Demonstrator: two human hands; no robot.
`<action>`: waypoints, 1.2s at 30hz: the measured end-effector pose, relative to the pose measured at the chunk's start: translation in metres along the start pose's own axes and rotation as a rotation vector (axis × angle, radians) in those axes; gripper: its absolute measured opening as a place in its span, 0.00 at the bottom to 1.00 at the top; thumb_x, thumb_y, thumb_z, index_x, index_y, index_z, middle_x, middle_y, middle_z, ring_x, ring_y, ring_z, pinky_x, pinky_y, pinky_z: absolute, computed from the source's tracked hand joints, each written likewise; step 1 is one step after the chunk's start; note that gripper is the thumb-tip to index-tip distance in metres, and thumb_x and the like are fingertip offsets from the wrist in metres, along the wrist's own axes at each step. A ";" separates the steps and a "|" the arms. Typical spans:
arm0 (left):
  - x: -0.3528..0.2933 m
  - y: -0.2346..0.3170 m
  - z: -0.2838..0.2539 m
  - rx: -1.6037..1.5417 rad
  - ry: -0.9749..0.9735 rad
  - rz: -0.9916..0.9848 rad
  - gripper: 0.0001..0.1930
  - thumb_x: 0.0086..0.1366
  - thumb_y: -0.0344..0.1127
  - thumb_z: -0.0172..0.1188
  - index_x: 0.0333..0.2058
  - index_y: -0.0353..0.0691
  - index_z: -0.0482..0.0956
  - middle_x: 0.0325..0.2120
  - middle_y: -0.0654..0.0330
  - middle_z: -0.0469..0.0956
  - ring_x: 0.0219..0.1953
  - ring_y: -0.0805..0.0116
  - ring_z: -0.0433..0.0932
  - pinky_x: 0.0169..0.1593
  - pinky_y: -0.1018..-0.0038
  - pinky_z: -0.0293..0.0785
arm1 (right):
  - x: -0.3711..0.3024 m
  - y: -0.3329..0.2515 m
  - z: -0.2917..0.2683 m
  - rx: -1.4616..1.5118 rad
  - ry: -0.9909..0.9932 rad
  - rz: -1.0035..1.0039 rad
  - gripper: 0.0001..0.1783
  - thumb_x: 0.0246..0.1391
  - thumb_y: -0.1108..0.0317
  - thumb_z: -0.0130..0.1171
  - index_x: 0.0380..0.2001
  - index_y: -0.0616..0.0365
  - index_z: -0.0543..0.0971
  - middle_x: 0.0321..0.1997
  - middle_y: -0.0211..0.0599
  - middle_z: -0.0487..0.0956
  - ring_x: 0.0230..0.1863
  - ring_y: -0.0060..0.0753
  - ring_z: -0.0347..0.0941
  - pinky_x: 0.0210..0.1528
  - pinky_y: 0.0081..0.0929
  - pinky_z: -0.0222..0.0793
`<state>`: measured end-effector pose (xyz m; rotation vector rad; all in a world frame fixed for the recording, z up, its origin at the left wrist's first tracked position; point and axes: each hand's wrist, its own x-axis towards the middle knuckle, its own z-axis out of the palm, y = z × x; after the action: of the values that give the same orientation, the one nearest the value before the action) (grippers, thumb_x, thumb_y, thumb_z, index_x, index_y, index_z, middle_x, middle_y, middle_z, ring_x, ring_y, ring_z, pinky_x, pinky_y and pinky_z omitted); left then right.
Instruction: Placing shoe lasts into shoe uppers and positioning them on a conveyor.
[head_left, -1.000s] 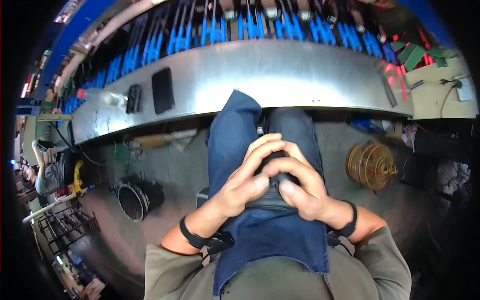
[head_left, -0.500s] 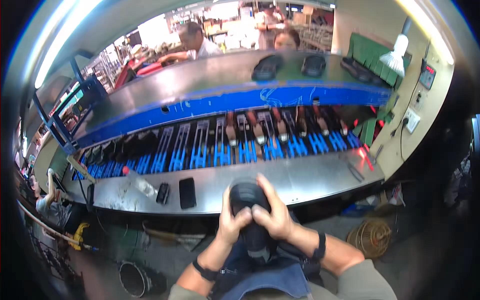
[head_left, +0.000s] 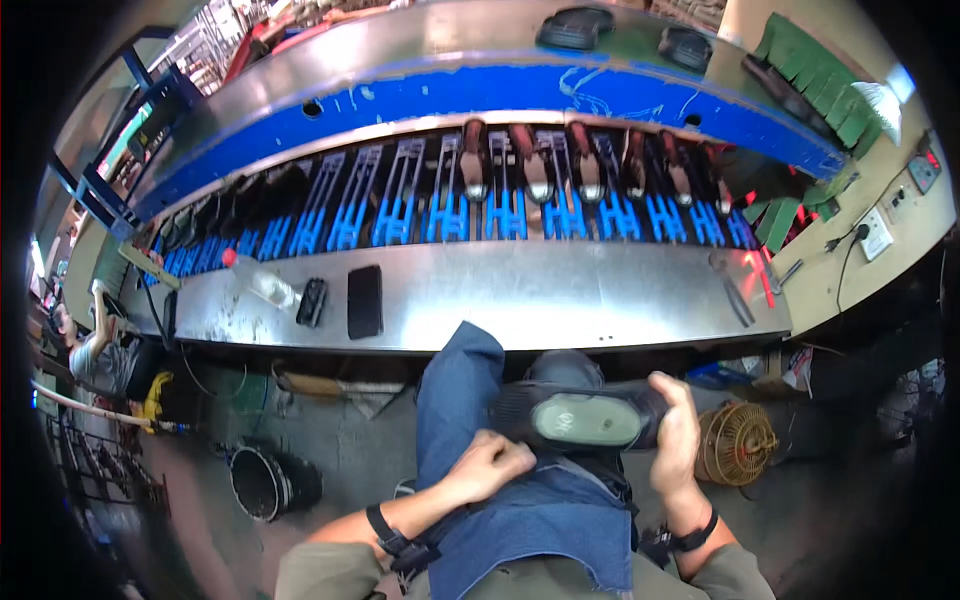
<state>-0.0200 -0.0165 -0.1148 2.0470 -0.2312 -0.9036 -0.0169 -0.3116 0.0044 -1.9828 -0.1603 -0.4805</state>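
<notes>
Newly flipped before the table [head_left: 450,305], the shoe [head_left: 575,422] bares its sole [head_left: 600,425], my right hand [head_left: 677,437] gripping; my left hand [head_left: 484,466] curls, hold unclear.

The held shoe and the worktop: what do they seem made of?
Held shoe: sole probably rubber or similar, dark and matt around a pale green panel; blur leaves it open. Worktop: likely bare metal, satin finish, given its silver-grey colour and soft bright reflections.

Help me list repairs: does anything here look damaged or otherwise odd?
Pale scrapes break the even paint of the long blue beam, and dark specks mar the left end of the silver metal bench. Nothing else stands out, though blur limits checking the black shoe with the pale green oval.
</notes>
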 end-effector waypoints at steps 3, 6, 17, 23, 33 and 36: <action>0.030 0.050 -0.014 0.261 0.402 0.734 0.45 0.49 0.53 0.76 0.59 0.30 0.68 0.60 0.40 0.67 0.63 0.41 0.67 0.65 0.54 0.65 | 0.004 0.065 0.012 0.115 0.014 0.215 0.27 0.73 0.57 0.36 0.42 0.68 0.81 0.42 0.45 0.82 0.46 0.40 0.78 0.52 0.34 0.72; 0.081 0.051 -0.005 0.142 0.303 0.813 0.45 0.50 0.49 0.78 0.61 0.30 0.68 0.53 0.41 0.77 0.55 0.44 0.78 0.59 0.58 0.75 | 0.001 0.114 0.035 0.112 -0.074 0.427 0.30 0.74 0.54 0.34 0.41 0.66 0.82 0.43 0.45 0.83 0.46 0.37 0.78 0.52 0.33 0.72; 0.210 0.038 -0.280 -0.682 0.912 0.183 0.29 0.57 0.43 0.76 0.50 0.32 0.74 0.39 0.58 0.80 0.39 0.71 0.79 0.46 0.71 0.76 | 0.318 0.219 0.233 -0.191 -0.640 0.326 0.42 0.64 0.42 0.56 0.70 0.59 0.62 0.63 0.50 0.72 0.61 0.45 0.71 0.61 0.42 0.70; 0.322 -0.099 -0.453 0.789 1.318 0.003 0.28 0.66 0.44 0.61 0.62 0.38 0.69 0.54 0.44 0.78 0.55 0.41 0.77 0.58 0.55 0.74 | 0.382 0.231 0.405 -0.513 -0.426 -0.132 0.38 0.54 0.45 0.67 0.61 0.58 0.74 0.55 0.51 0.78 0.57 0.49 0.76 0.60 0.42 0.71; 0.246 -0.033 -0.358 0.553 0.678 -0.165 0.43 0.58 0.45 0.70 0.66 0.31 0.60 0.65 0.35 0.59 0.62 0.37 0.68 0.65 0.53 0.67 | 0.330 0.204 0.225 0.647 -0.612 0.489 0.35 0.58 0.62 0.56 0.67 0.64 0.65 0.55 0.48 0.76 0.55 0.41 0.76 0.56 0.37 0.75; 0.208 0.061 -0.294 0.691 0.532 0.413 0.38 0.59 0.42 0.69 0.63 0.30 0.65 0.63 0.38 0.64 0.63 0.40 0.68 0.66 0.55 0.67 | 0.228 0.190 0.126 1.015 -0.448 0.846 0.39 0.56 0.59 0.58 0.68 0.62 0.63 0.62 0.54 0.73 0.59 0.54 0.75 0.57 0.54 0.78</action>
<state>0.3375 0.0378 -0.0670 2.6340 -0.7120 0.0149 0.2845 -0.3077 -0.1100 -0.9648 0.1475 0.5285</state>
